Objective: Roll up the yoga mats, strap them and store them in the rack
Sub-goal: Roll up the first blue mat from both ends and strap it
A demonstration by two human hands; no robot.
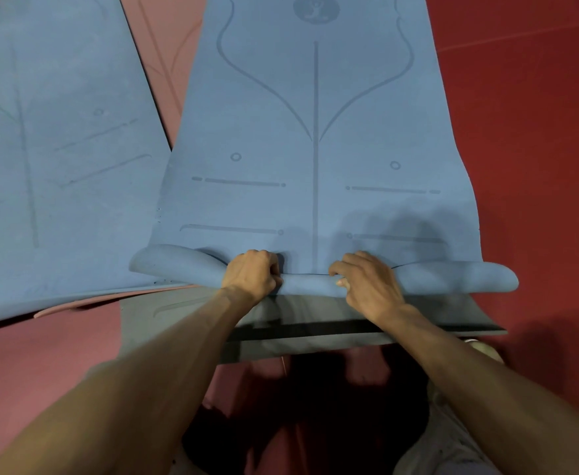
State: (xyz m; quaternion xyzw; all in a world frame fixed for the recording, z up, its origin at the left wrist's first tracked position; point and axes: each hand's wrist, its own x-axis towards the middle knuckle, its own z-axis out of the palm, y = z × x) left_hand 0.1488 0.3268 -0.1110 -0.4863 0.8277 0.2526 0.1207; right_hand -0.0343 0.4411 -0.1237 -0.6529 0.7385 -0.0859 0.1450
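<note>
Yoga mat (315, 166), a blue one, lies spread out on the red floor (538, 132), with a grey mat (178, 320) under its near end. That near end is rolled up into a small roll (452, 277). The left hand (252, 274) and the right hand (367, 286) both hold the roll near its middle. Their fingers (271, 260) are curled tight around it. Another blue mat (58, 166) lies just beside it on the left, over a pink mat (164, 63).
</note>
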